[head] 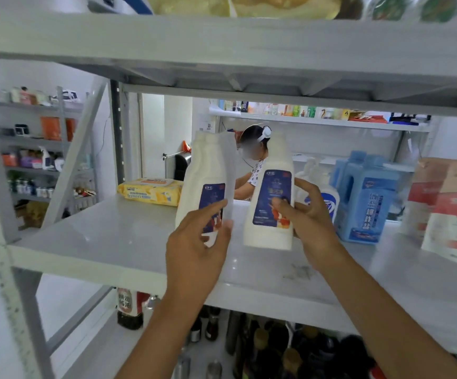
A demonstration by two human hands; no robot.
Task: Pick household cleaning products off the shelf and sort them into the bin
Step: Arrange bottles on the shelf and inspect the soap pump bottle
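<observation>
Left hand (194, 247) grasps the left bottle (197, 170), right hand (312, 222) grasps the right bottle (269, 236), near the shelf's (98, 242) front edge.

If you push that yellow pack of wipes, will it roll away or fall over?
Probably neither: the yellow pack lies flat and low on the shelf, so it should slide. Its wrapper looks soft, so it may squash a little.
</observation>
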